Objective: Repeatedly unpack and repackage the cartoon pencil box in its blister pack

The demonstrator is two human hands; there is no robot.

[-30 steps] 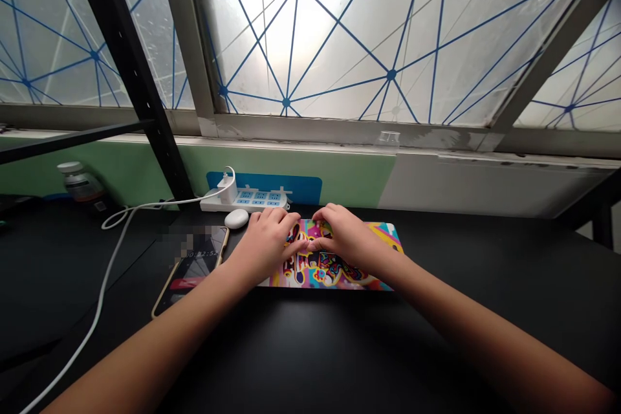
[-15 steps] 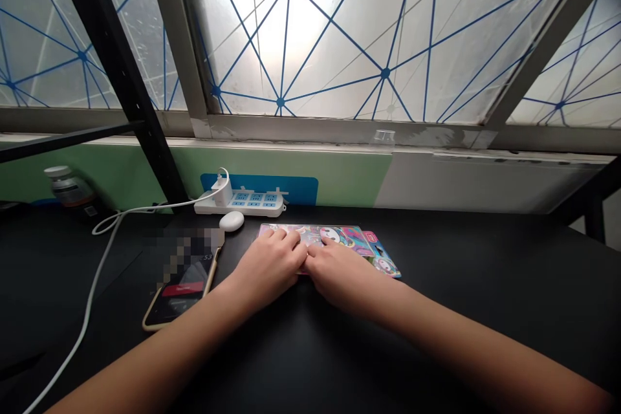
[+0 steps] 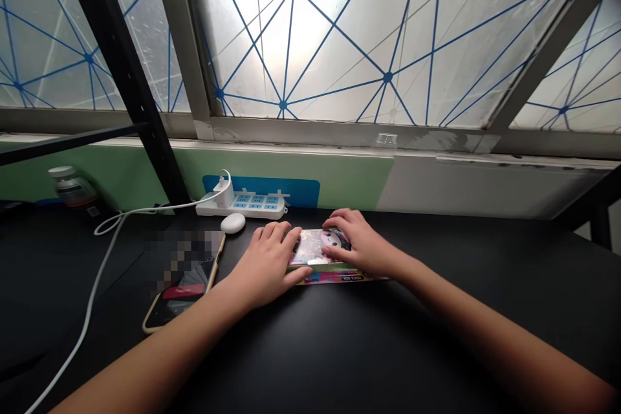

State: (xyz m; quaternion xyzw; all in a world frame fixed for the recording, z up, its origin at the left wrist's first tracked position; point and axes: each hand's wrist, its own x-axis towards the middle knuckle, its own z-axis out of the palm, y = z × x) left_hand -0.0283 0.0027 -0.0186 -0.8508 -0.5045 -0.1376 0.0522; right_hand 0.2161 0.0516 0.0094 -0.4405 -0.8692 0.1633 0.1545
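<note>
A flat, colourful cartoon-printed packet (image 3: 310, 249) with a round white face on it lies on the black desk. My left hand (image 3: 272, 265) grips its left end, thumb along the near edge and fingers over the top. At the right end my right hand (image 3: 363, 242) holds it, with the thumb on the near side and curled fingers at the far edge. Under the packet, a second bright printed piece (image 3: 339, 277) shows as a strip with lettering too small to read. The hands cover both ends of the packet.
A phone (image 3: 177, 307) in a pale-edged case lies left of my left forearm. Behind it are a white oval case (image 3: 233, 223) and a white power strip (image 3: 257, 205) with a plugged-in cable (image 3: 90, 304). A bottle (image 3: 72, 187) stands far left, by a black frame post (image 3: 133, 84).
My hands have moved apart from the packet's middle to its two ends. The packet's near edge now shows between them, with the lower printed piece in front. The view has shifted slightly.
</note>
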